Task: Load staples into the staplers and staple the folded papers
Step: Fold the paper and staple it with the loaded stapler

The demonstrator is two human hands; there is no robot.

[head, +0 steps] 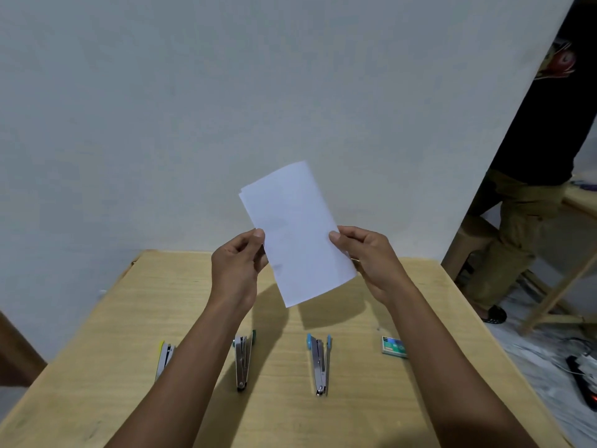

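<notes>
White folded paper sheet [297, 234] stands tilted at the centre of the frame, lifted above the pale wooden table [403, 399]. I hold it by both long edges: my left hand [237, 270] pinches the left edge between thumb and curled fingers, and my right hand [371, 263] pinches the right edge the same way.

Across the lower frame lie three metal staplers in a row: a yellow-trimmed stapler [163, 358] half hidden by my left forearm, a green-trimmed stapler [243, 360] and a blue-trimmed stapler [319, 363]. A small green staple box [393, 346] sits at lower right.

I judge I am readying the paper. I cannot tell whether any stapler is loaded. Next I would free one hand, probably the right, and reach for the box or a stapler.
</notes>
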